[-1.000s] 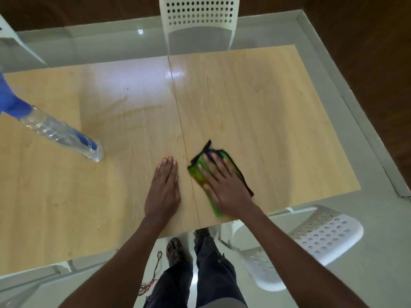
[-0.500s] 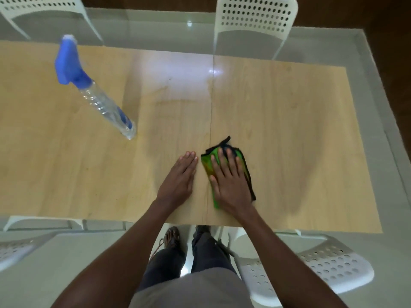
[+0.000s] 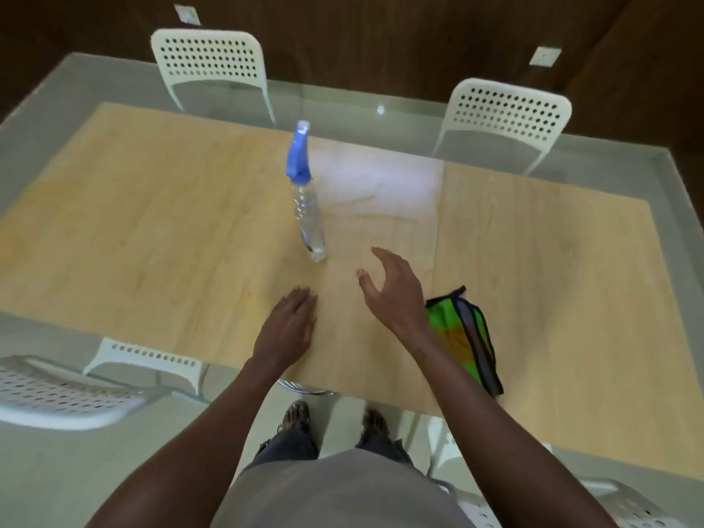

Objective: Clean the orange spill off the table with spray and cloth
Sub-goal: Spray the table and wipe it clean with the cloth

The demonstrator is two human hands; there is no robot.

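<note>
- The cloth, green with dark edging and an orange stain, lies crumpled on the table near its near edge, right of centre; nothing holds it.
- The right forearm passes over the cloth's left part and hides some of it.
- The right hand is raised above the table, left of the cloth, fingers spread and loosely curved, gripping nothing; it is near the bottle's base but apart from it.
- The bottle, clear with a blue trigger head, stands upright near the middle of the table, far of both hands.
- The left hand rests flat on the wood close to the near edge, fingers straight and together, holding nothing.
- A pale, shiny patch shows on the wood just right of the bottle.
- White perforated chairs stand at the far side, with others at the near side.
</note>
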